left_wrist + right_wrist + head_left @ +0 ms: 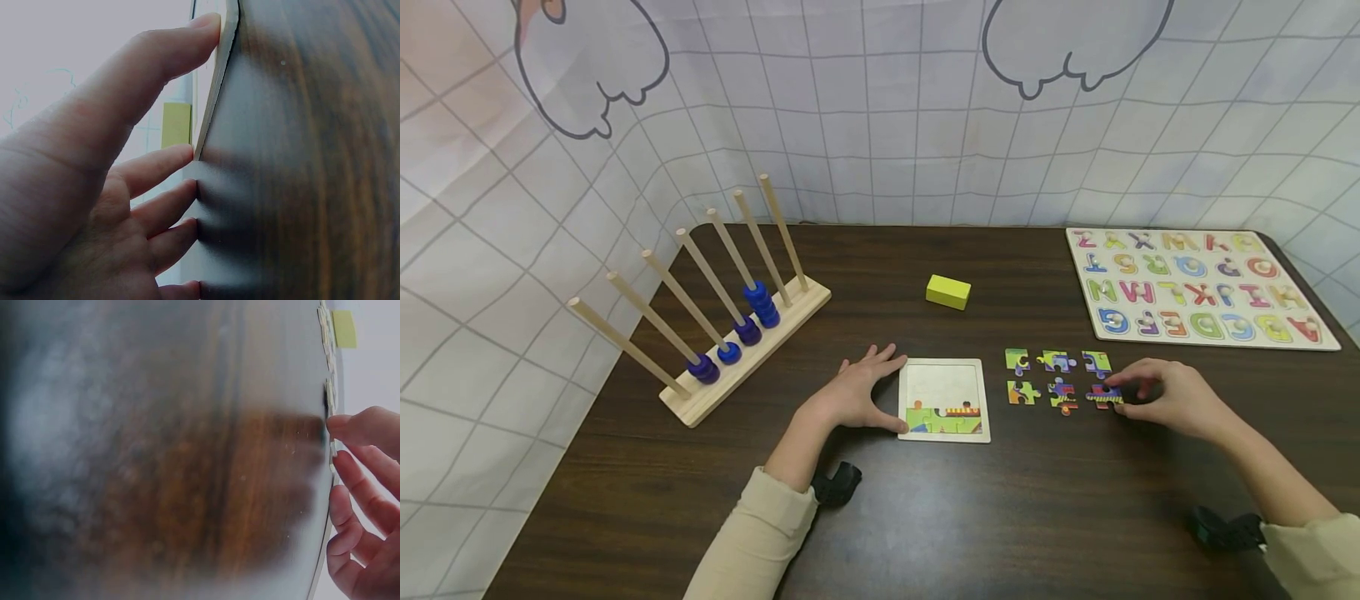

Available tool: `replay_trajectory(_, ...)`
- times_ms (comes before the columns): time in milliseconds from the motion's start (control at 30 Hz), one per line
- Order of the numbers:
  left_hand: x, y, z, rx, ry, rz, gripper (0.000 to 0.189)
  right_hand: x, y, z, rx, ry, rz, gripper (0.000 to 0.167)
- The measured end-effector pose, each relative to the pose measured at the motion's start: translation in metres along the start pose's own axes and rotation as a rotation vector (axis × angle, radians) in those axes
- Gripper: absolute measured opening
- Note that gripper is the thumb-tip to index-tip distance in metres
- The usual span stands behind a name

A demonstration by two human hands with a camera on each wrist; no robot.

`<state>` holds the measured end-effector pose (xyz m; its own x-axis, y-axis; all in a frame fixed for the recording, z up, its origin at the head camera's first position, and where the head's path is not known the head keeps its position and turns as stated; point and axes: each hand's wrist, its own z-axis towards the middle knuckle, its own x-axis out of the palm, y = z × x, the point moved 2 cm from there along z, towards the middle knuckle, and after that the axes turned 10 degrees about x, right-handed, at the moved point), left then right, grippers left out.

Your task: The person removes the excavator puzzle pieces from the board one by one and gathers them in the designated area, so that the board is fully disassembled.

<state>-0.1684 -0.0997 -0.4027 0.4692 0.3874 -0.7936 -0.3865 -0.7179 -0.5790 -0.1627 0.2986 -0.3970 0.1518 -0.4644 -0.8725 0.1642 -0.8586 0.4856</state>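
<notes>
A square wooden puzzle tray (pixel 942 383) lies flat on the table, with joined green pieces along its near side. My left hand (pixel 852 393) rests at the tray's left edge, fingers spread; in the left wrist view the thumb (pixel 187 47) touches the edge and the index fingertip meets a corner. To the right of the tray, several loose jigsaw pieces (pixel 1022 392) lie in two rows. My right hand (pixel 1172 398) pinches the near-right jigsaw piece (pixel 1102 397) between thumb and index finger, at table level. Seen edge-on in the right wrist view, this piece is partly hidden.
A yellow block (pixel 948 292) lies beyond the tray. At the left stands a wooden peg rack (pixel 745 354) with blue rings on some of its upright pegs. An alphabet puzzle board (pixel 1202 287) occupies the far right. A grid-patterned cloth (pixel 910 125) hangs behind the table.
</notes>
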Motion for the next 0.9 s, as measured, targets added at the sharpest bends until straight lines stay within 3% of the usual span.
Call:
replay_trajectory(200,0.0003,0.0003,-0.0001,0.001,-0.001,0.001,0.095,0.0008,0.0011,0.0016,0.021,0.023,-0.003,0.03)
replay_trajectory(900,0.0016,0.0008,0.0013,-0.003,0.005,0.024,0.093,0.0016,0.0092,0.0,0.009,-0.007,0.014,0.034)
